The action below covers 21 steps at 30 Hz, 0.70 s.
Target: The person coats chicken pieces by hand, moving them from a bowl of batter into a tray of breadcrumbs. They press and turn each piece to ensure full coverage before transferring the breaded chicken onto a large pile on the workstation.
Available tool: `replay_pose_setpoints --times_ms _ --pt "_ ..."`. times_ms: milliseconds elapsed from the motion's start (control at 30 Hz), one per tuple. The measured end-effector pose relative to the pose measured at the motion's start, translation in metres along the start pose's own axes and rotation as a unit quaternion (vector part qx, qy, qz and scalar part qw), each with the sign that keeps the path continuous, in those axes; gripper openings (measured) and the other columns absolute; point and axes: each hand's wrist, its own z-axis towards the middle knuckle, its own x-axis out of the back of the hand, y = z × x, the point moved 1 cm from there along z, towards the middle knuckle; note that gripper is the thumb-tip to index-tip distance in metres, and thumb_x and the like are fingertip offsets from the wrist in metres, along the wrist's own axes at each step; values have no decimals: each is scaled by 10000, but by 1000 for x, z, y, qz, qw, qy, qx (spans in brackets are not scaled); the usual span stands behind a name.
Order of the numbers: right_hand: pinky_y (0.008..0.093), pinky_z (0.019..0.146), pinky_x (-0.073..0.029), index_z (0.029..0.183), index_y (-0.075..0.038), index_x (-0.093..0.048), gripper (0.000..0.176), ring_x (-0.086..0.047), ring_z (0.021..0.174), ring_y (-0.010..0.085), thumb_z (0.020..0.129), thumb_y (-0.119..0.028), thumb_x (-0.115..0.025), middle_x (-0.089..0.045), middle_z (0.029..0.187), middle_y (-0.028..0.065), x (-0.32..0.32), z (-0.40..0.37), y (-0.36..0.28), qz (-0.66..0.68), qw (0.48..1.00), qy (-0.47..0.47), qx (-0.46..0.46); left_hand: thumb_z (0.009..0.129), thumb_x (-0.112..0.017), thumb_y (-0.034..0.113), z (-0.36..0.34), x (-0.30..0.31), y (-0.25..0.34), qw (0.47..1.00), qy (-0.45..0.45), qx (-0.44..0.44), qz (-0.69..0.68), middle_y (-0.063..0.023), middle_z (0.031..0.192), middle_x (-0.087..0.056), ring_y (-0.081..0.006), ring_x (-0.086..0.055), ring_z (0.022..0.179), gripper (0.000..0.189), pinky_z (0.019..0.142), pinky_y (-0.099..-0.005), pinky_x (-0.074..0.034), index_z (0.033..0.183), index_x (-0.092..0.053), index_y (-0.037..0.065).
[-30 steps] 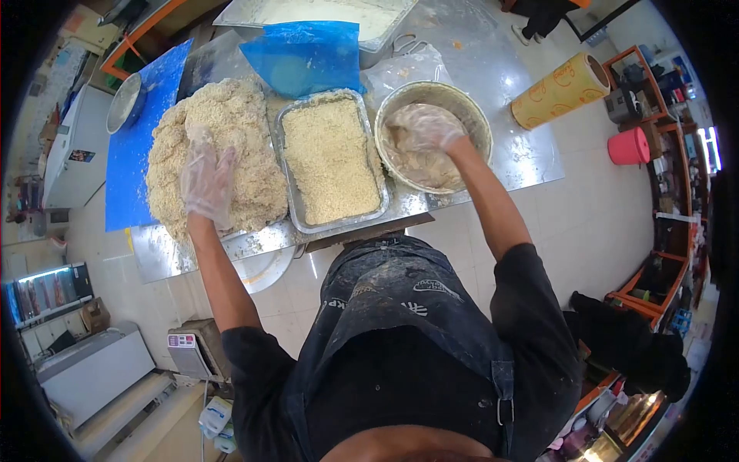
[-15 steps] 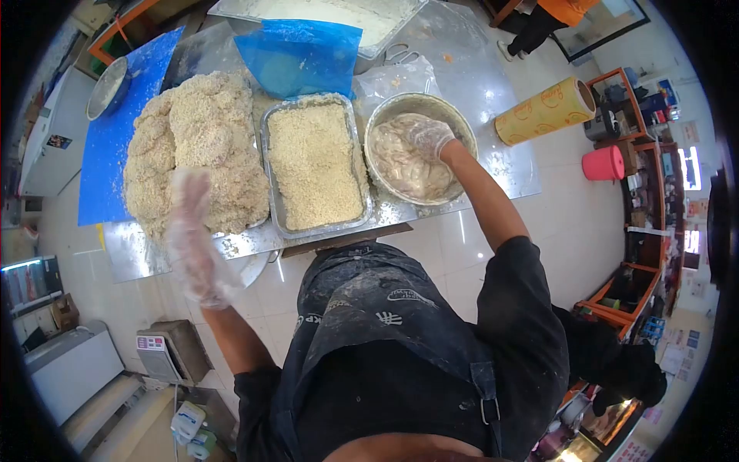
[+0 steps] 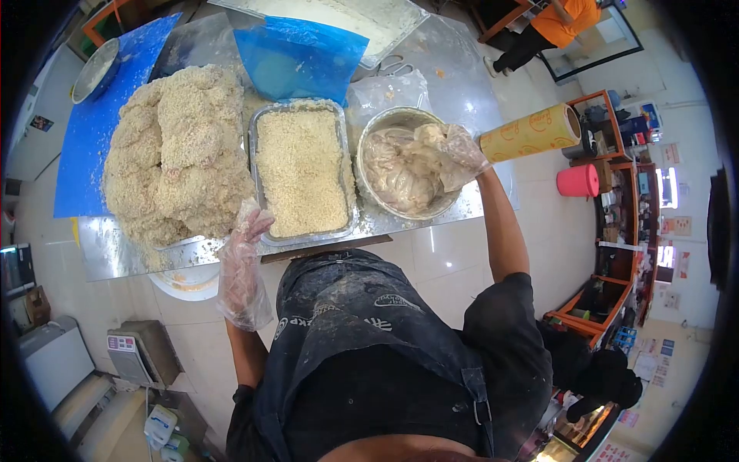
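My right hand [image 3: 460,152], in a clear plastic glove, is at the right rim of a metal bowl [image 3: 422,215]. Its fingers are closed on a batter-coated piece of meat [image 3: 433,139], partly hidden by the glove. More pale, wet meat pieces [image 3: 396,175] fill the bowl. My left hand [image 3: 245,250], also gloved, hovers by the near left corner of a metal tray [image 3: 350,219] of coarse crumbs [image 3: 302,173]. Its fingers are loosely apart with nothing in them. To its left rises a big heap of crumb-coated pieces [image 3: 181,146].
Behind the crumb tray stands a blue plastic bag [image 3: 296,58], with a large pale tray [image 3: 392,23] beyond it. Scissors [image 3: 394,66] and clear plastic [image 3: 389,91] lie behind the bowl. A yellow wrap roll [image 3: 531,135] lies to the right. A person in orange [image 3: 566,23] stands farther off.
My right hand has risen from inside the bowl toward its right rim with a meat piece. My left hand has moved right, from in front of the heap to the crumb tray's corner.
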Motion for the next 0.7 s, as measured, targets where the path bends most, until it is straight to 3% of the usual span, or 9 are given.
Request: replay_pose_setpoints --times_ms 67,100,133,200,233,300,433,633,700 --pt "358 746 -541 1070 -15 -643 311 -655 873 271 848 -231 -669 -670 989 126 0 -1 -5 105 992 -1 -69 972 -411 579 1 2 -2 1000 6 15 -15 -226 1246 -601 -286 -560 1197 781 1045 -410 -369 1390 -438 -79" --pt "362 760 -542 1053 -16 -650 295 -655 889 248 859 -238 -655 -672 982 122 -3 8 0 -96 995 -24 -31 966 -417 583 3 4 -5 999 5 27 -30 -227 1241 -605 -286 -561 1195 786 1047 -407 -364 1391 -437 -78" --pt "366 773 -543 1036 -17 -657 282 -655 905 225 870 -244 -641 -675 974 118 -13 19 -2 -292 955 -45 9 960 -423 587 5 4 -9 998 3 41 -45 -227 1237 -609 -286 -563 1192 792 1049 -404 -359 1393 -437 -76" --pt "387 806 -538 1052 -19 -654 277 -659 948 240 869 -224 -617 -678 989 134 -41 34 -16 -503 862 -43 -33 947 -425 607 13 1 -25 995 10 57 -80 -221 1240 -613 -283 -564 1188 808 1049 -407 -356 1391 -444 -68" --pt "405 826 -532 1083 -20 -644 290 -662 975 278 856 -197 -607 -678 1012 155 -78 41 -58 -527 842 -22 -116 941 -426 617 17 -2 -30 993 12 65 -97 -218 1241 -614 -281 -565 1187 816 1048 -409 -355 1391 -447 -64" --pt "449 900 -501 1113 -31 -638 314 -639 1042 352 839 -171 -579 -667 1080 193 -120 47 -42 -490 870 29 40 963 -473 543 26 -19 -25 997 -2 23 -79 -189 1261 -609 -267 -569 1170 720 1053 -413 -371 1391 -452 -36" --pt "447 894 -496 1055 -36 -659 298 -638 1002 340 799 -181 -610 -676 1036 165 -123 54 18 -540 824 -157 67 958 -449 552 37 -30 -6 997 -64 -3 -42 -179 1236 -634 -264 -577 1166 731 1049 -402 -357 1379 -471 -46" --pt "452 925 -484 1088 -40 -661 332 -627 1046 354 822 -228 -598 -660 1110 183 -65 9 3 -517 835 -180 -64 979 -478 470 64 -39 9 997 -62 -24 25 -185 1254 -623 -288 -566 1182 636 1063 -405 -361 1404 -470 -3" --pt "453 936 -480 1099 -41 -661 344 -623 1060 359 829 -243 -594 -655 1135 189 -55 -1 6 -526 817 -191 -136 980 -466 383 109 -51 8 953 -127 7 275 -209 1312 -582 -318 -540 1250 574 1095 -384 -374 1426 -444 22"
